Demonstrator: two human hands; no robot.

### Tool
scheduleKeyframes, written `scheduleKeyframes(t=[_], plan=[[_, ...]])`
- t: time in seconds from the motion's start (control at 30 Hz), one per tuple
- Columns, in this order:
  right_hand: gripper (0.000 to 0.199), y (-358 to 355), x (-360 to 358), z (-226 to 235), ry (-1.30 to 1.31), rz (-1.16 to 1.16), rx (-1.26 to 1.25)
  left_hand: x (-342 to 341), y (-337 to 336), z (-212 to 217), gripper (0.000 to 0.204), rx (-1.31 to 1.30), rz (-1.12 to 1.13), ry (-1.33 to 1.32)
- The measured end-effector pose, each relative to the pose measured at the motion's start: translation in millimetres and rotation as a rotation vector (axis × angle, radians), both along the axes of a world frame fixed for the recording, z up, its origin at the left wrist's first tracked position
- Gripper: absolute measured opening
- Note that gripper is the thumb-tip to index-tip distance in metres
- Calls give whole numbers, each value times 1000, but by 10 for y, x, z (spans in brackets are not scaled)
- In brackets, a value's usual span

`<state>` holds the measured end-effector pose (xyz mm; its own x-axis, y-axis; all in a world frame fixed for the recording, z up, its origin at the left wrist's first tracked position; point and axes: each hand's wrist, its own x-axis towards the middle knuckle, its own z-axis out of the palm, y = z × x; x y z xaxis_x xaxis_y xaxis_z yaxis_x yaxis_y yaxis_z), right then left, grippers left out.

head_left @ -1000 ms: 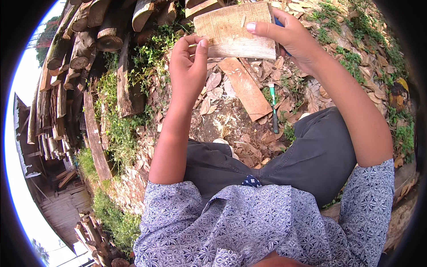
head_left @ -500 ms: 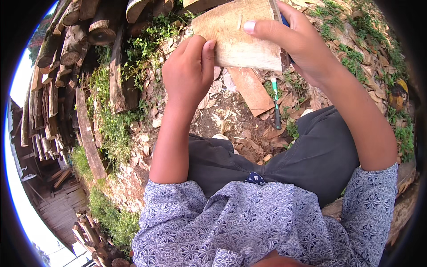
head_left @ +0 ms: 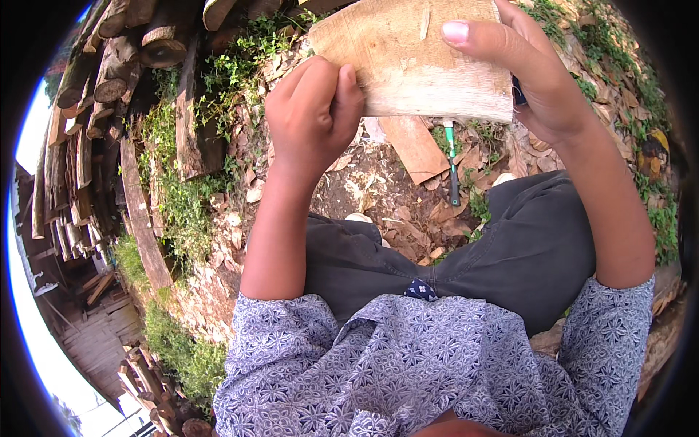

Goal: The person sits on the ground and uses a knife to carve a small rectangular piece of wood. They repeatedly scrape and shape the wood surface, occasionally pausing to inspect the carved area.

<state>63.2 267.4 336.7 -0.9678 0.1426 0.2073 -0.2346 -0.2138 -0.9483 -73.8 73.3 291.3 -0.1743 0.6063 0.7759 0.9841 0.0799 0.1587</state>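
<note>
A flat, pale piece of wooden board [head_left: 408, 58] is held up in front of me between both hands, hiding part of the ground behind it. My left hand [head_left: 313, 109] is closed on its left edge, thumb beside the curled fingers. At the right end, my right hand [head_left: 539, 87] grips the board with its thumb lying across the face and its fingers behind. A dark blue thing [head_left: 518, 90] shows between that palm and the board's edge; its kind is hidden. A thin wood splinter [head_left: 424, 23] stands out on the board's face.
Below the board, a tool with a green and black handle [head_left: 452, 164] lies on leaf litter, beside a brown wooden plank [head_left: 415, 149]. Wood shavings [head_left: 360, 186] are scattered between my legs. Stacked logs [head_left: 109, 87] and green weeds [head_left: 189, 197] line the left.
The board looks larger, and its right end has shifted to the right together with my right hand. My left hand keeps its grip almost in place.
</note>
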Motion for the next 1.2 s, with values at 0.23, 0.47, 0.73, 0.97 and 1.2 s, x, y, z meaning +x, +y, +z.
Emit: scheduleKeyframes(t=[0.23, 0.47, 0.73, 0.97, 1.2], plan=[[51, 197, -89, -158, 66, 139, 13, 59, 96, -90, 30, 6, 15, -139], [46, 206, -19, -70, -29, 153, -40, 60, 89, -120, 31, -19, 34, -197], [44, 257, -50, -23, -498, -88, 450, -133, 92, -214, 31, -14, 2, -361], [41, 255, -123, -205, -520, 93, 539, 36, 101, -365, 62, -366, -364, -1267], [37, 469, -256, -293, -641, -420, 697, -75, 77, -347, 31, -43, -211, -1558]])
